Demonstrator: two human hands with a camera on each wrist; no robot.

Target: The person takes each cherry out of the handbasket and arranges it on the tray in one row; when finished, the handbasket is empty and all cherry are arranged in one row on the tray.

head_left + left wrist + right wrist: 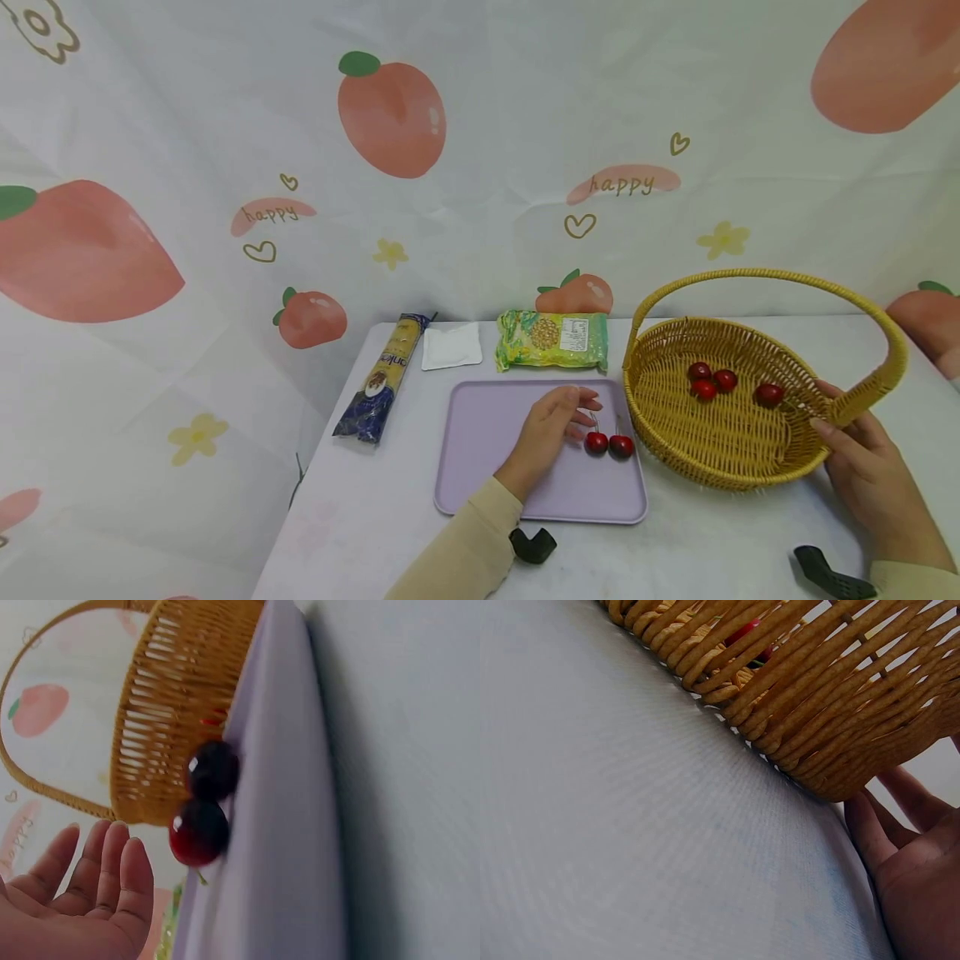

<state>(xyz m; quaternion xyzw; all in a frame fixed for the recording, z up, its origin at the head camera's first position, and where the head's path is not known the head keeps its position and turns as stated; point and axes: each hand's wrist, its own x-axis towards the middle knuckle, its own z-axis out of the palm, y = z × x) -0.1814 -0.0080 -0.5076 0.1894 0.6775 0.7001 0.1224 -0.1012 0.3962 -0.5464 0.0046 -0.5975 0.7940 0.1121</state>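
Observation:
Two dark red cherries lie side by side on the right part of a lilac tray. Just left of them, over the tray, is my left hand, its fingers loosely extended and holding nothing. The left wrist view shows that hand palm up beside the cherries. At the right, my right hand grips the rim of a woven basket near the foot of its tall handle, thumb on the near side. Several cherries sit inside the basket.
Behind the tray lie a green and yellow food packet and a small white packet. A long blue and gold pasta bag lies at the left table edge. A peach-patterned cloth hangs behind the table.

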